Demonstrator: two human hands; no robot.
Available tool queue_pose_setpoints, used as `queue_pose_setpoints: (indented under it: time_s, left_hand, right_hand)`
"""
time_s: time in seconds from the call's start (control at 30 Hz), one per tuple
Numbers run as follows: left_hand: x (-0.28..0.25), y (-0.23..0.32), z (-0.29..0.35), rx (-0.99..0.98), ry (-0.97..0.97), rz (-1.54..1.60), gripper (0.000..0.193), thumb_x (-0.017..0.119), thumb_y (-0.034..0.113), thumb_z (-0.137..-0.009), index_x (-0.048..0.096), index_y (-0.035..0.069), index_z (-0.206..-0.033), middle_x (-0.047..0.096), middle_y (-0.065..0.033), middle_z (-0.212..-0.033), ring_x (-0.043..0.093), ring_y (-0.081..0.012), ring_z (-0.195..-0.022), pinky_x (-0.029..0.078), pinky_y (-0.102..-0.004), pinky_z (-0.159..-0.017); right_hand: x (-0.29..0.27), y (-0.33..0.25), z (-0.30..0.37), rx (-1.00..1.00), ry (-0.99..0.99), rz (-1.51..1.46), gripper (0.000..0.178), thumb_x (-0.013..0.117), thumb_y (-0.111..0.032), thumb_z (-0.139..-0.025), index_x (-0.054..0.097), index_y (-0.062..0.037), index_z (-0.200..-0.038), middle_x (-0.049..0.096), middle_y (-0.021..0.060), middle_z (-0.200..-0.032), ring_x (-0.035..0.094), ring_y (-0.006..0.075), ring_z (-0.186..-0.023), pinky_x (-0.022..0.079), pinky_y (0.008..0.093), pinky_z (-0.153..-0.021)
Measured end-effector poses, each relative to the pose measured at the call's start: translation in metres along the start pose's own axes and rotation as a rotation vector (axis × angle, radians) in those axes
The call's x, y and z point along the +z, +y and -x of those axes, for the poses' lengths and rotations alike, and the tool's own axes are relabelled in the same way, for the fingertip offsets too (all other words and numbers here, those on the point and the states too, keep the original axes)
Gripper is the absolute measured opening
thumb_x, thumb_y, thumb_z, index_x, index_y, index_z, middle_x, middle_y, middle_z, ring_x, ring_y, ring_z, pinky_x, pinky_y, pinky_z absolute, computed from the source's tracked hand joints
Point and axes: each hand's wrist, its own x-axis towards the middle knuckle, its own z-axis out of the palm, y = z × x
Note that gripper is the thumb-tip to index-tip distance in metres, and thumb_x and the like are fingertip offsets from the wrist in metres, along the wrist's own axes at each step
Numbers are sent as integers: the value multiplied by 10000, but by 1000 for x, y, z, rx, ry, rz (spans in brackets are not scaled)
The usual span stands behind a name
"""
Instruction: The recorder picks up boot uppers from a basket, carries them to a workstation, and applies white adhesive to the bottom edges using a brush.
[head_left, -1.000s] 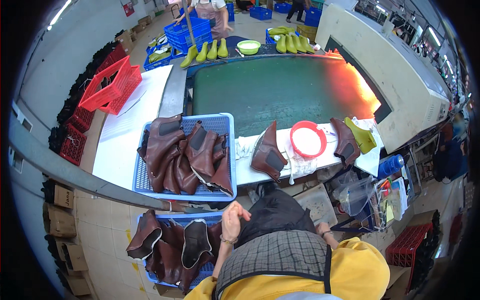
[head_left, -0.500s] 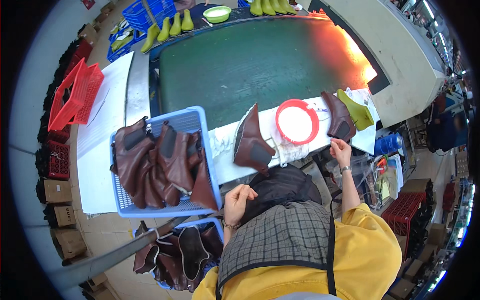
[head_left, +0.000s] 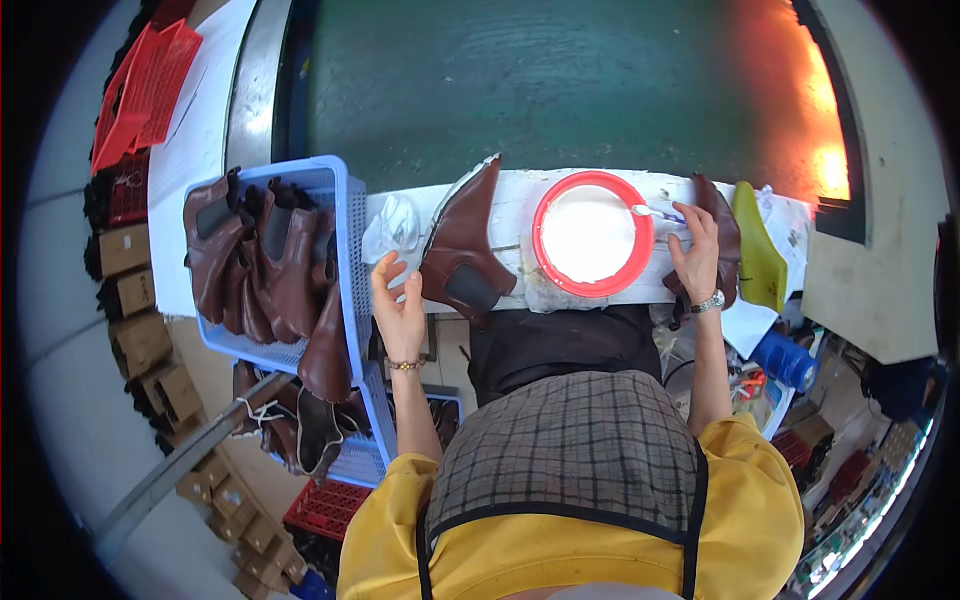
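My left hand [head_left: 397,312] is raised with its fingers apart, holding nothing, just left of a brown ankle boot upper [head_left: 468,238] with a dark elastic side panel. That upper lies on the white-covered bench edge. To its right stands a red-rimmed bowl [head_left: 540,236] of white liquid or paste. A small brush [head_left: 657,212] rests across the bowl's right rim. My right hand [head_left: 700,258] is beside the brush handle, thumb and fingers spread around its end. Partly behind this hand is a second brown boot upper [head_left: 728,240], next to a yellow-green boot form [head_left: 760,252].
A crumpled white cloth [head_left: 393,224] lies by a blue basket [head_left: 357,230] full of brown uppers. Another blue basket [head_left: 376,410] sits lower, with a metal bar [head_left: 190,475] nearby. A green conveyor belt [head_left: 520,85] runs beyond the bench, glowing orange heat at its right. A blue bottle [head_left: 785,360] stands lower right.
The view has shifted down toward the bench. My left hand has risen from my lap and opened beside the boot upper. My right hand has moved up to the brush handle.
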Motion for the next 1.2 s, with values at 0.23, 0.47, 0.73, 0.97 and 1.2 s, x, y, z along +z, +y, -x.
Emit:
queue_pose_setpoints:
  time_s: [0.23,0.47,0.73,0.97,1.2]
  left_hand:
    - [25,-62,23,-361,-36,180,837,731,186,-945,199,92,-1584,587,-176,-1259,616,-192,-1011,531,-315,-817]
    - [26,-105,18,-271,-70,605,606,686,163,-969,390,58,-1487,638,-111,-1241,637,-204,-1046,540,-354,-831]
    - [36,-114,1,-299,-179,1036,369,609,328,-1007,606,86,-1285,687,-45,-1173,630,-177,-1056,478,-427,-969]
    - [57,-89,-6,-139,-178,948,410,687,218,-967,568,56,-1325,654,-35,-1237,623,-184,-1105,485,-364,-999]
    - [47,-46,-3,-186,-227,1175,480,600,292,-987,532,25,-1380,626,-106,-1341,596,-251,-1238,460,-416,-1092]
  right_hand:
    - [6,11,6,4,317,38,445,618,37,-840,618,-32,-1281,636,164,-1211,595,326,-1168,469,403,-1014]
    - [-22,72,93,257,633,61,376,745,-96,-869,601,-3,-1204,635,134,-1099,624,267,-963,499,343,-833]
    - [0,124,155,835,415,-434,839,854,-359,-831,440,46,-1438,632,160,-1100,623,186,-905,529,305,-756]
    - [1,111,149,727,531,-855,630,841,-244,-840,565,-26,-1362,677,70,-1090,606,129,-690,489,237,-585]
    - [-46,119,152,666,535,-1334,446,767,-107,-853,625,-12,-1264,683,63,-1179,663,198,-1039,516,344,-967]
